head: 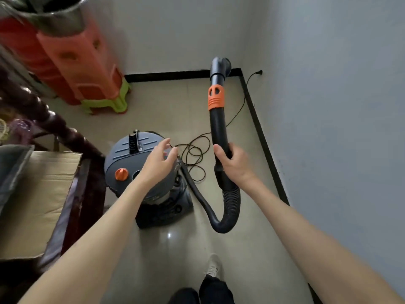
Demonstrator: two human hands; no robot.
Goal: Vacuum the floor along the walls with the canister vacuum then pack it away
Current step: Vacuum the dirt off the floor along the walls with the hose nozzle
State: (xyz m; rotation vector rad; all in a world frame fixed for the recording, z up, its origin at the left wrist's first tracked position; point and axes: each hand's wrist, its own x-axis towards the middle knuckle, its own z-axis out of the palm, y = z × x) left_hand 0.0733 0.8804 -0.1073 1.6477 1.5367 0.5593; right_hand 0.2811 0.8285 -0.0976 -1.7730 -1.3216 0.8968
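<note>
- Down on the pale tiled floor (168, 110), the grey canister vacuum (140, 170) stands near a corner of the room, with an orange knob (121, 174) on its lid.
- The right hand (233, 164) grips the black hose handle (218, 128), fingers and thumb curled round it, holding it upright with its open end (221, 63) toward the corner.
- An orange collar (216, 97) rings the handle above the hand.
- Below the hand, the ribbed hose (228, 207) loops down and back up to the canister's side.
- The left hand (161, 160) hovers over the canister lid, fingers relaxed and slightly apart, holding nothing.
- A thin black power cord (195, 156) lies coiled on the floor between canister and handle, then runs to a plug (259, 72) at the right wall (328, 106).
- A stack of orange and green plastic stools (87, 69) stands at the back left.
- A cardboard box (39, 194) sits at the left beside dark wooden furniture (54, 123).
- A shoe (213, 268) shows at the bottom.
</note>
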